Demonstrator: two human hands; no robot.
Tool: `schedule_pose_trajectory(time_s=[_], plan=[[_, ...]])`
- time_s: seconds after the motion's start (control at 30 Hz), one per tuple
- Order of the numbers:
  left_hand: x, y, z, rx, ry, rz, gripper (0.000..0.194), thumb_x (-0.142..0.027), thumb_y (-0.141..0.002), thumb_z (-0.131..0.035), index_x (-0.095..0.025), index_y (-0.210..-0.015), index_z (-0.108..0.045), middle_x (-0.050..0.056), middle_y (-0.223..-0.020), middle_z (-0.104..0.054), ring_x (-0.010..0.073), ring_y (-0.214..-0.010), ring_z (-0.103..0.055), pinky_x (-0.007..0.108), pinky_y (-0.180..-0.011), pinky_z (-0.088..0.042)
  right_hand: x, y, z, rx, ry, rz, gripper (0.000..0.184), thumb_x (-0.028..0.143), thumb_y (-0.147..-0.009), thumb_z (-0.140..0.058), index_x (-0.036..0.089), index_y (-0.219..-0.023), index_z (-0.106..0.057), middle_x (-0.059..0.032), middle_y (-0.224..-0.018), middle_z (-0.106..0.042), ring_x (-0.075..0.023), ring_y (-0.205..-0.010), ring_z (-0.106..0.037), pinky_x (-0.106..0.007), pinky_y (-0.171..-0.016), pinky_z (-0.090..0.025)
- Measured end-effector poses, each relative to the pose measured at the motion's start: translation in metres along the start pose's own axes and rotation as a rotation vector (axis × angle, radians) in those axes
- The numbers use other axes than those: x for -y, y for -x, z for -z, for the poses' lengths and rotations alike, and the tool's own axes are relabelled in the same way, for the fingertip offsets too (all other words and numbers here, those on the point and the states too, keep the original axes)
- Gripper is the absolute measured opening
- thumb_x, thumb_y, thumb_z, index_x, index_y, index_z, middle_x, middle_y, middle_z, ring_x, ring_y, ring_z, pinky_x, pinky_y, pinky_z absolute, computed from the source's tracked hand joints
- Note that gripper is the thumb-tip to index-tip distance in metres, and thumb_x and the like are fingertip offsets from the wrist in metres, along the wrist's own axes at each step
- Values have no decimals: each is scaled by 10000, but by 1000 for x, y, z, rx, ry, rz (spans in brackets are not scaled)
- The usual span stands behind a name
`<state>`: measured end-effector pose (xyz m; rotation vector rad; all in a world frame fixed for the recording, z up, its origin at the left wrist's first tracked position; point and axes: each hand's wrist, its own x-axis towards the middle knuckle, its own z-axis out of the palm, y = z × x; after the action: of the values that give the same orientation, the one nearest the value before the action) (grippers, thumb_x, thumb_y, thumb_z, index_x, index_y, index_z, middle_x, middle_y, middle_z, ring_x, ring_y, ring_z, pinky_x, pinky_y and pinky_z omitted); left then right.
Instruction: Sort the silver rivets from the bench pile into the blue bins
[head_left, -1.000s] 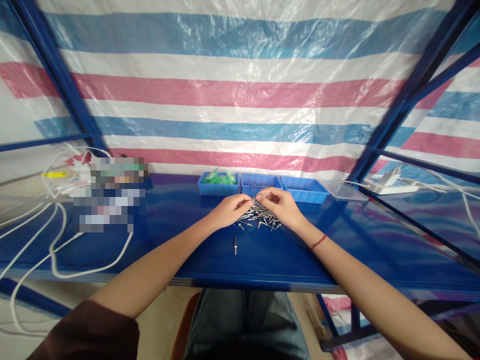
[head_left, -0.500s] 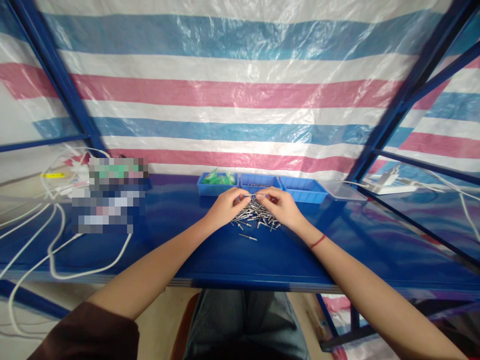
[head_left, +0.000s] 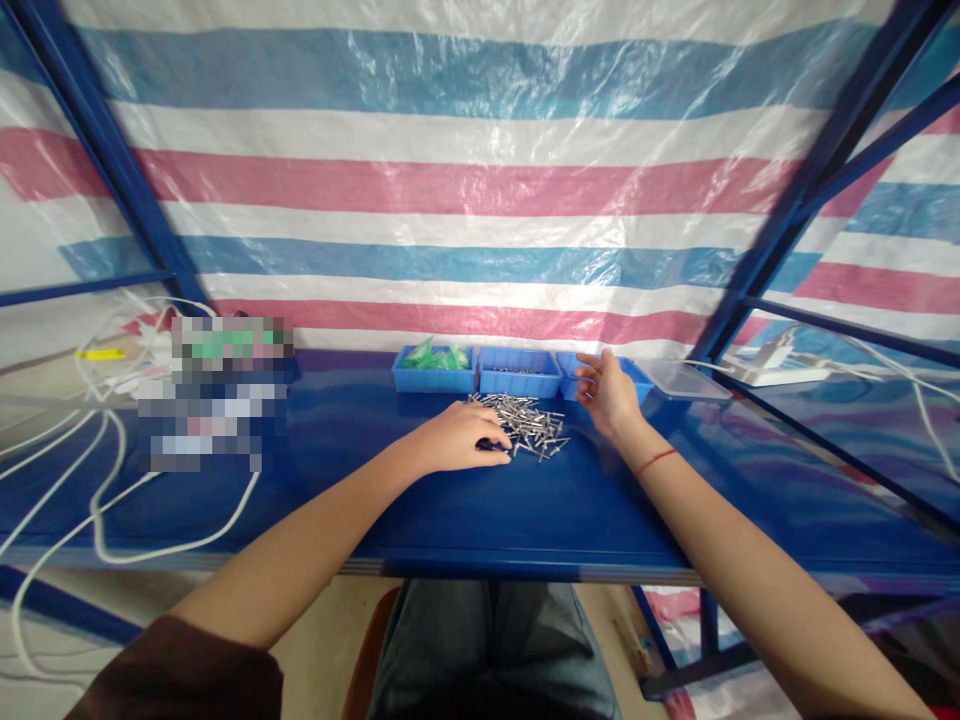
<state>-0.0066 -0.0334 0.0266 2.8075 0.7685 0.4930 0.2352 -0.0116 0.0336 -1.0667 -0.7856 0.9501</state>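
A pile of silver blind rivets (head_left: 529, 425) lies on the blue table. At the pile's left edge is my left hand (head_left: 461, 438), palm down, its thumb and fingers curved and apart. Nothing shows between them, though the fingertips partly cover some rivets. My right hand (head_left: 611, 395) hovers over the right blue bin (head_left: 641, 385) with fingers spread, and no rivet is visible in it. That hand hides much of this bin's inside. Some small metal pieces lie in the middle blue bin (head_left: 519, 384).
The left blue bin (head_left: 435, 381) contains green plastic bags (head_left: 439, 357). A clear plastic lid (head_left: 686, 380) is right of the bins. White cables (head_left: 180, 550) trail over the table's left side; a white power strip (head_left: 780, 368) lies far right. Blue frame posts stand both sides.
My hands, which held a rivet together above the pile, have parted. The right moved right over the right bin; the left came down nearer me. The lone rivet in front no longer shows.
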Motion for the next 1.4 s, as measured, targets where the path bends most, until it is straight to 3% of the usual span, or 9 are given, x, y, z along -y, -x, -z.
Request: schedule_pose_trajectory(time_s=[0.1, 0.23, 0.37, 0.43, 0.6, 0.73, 1.0, 1.13, 1.4], plan=[[-2, -1, -4, -3, -21, -34, 164, -332, -850, -602, -225, -838, -726, 28, -861, -675, 167, -866, -596, 279, -809, -374, -3, 5, -5, 117, 125, 61, 346, 524, -795, -537, 190, -820, -626, 10, -596, -504, -79, -442, -386, -218, -385, -317], [-6, -3, -4, -132, 0, -80, 174, -307, -887, -550, -209, -821, -679, 26, -865, -667, 160, -869, -575, 296, -863, -364, -5, 18, -14, 402, 437, 303, 245, 409, -752, -604, 170, -772, -653, 9, -602, -541, -97, -500, -436, -237, -457, -359], [-9, -5, 0, -338, 85, 42, 143, -297, -893, -534, -193, -890, -631, 16, -860, -661, 138, -777, -580, 277, -783, -406, -7, 33, -21, 755, 593, 432, 241, 344, -746, -649, 175, -916, -678, -29, -807, -658, -133, -654, -550, -280, -609, -447], [-11, -6, 1, -438, 176, 113, 132, -292, -884, -542, -188, -906, -621, 10, -863, -665, 121, -719, -579, 254, -725, -422, -7, 39, -23, 839, 602, 418, 253, 356, -764, -649, 172, -935, -681, -45, -860, -672, -136, -669, -563, -285, -614, -452], [-9, -8, -2, -607, 376, 204, 129, -280, -865, -559, -172, -910, -611, 12, -837, -672, 112, -688, -599, 235, -668, -439, -3, 43, -24, 860, 508, 337, 273, 422, -773, -655, 172, -877, -694, -24, -750, -659, -129, -632, -573, -292, -625, -473], [-4, -10, -5, -646, 465, 231, 163, -311, -861, -563, -167, -923, -606, 28, -873, -677, 112, -684, -606, 236, -645, -442, -1, 44, -25, 854, 435, 282, 298, 434, -729, -700, 172, -870, -681, -17, -734, -656, -121, -619, -574, -288, -624, -483], [-7, -8, -5, -483, 395, 252, 211, -359, -868, -536, -163, -832, -608, -1, -741, -655, 112, -657, -575, 229, -636, -434, -2, 41, -28, 633, 410, 383, 295, 463, -701, -705, 179, -716, -626, 11, -614, -602, -95, -533, -492, -252, -535, -420], [-6, -8, -9, -385, 389, 198, 236, -378, -879, -517, -170, -922, -620, -6, -762, -659, 108, -655, -572, 221, -628, -426, -3, 45, -31, 646, 421, 397, 331, 492, -684, -710, 178, -670, -608, 7, -620, -596, -109, -571, -511, -260, -555, -427], [-2, -10, -12, -391, 432, 237, 248, -372, -881, -503, -157, -912, -622, -12, -725, -631, 96, -603, -522, 211, -581, -400, -6, 49, -32, 634, 402, 395, 332, 494, -665, -737, 180, -719, -642, -13, -670, -647, -129, -619, -559, -286, -604, -460]])
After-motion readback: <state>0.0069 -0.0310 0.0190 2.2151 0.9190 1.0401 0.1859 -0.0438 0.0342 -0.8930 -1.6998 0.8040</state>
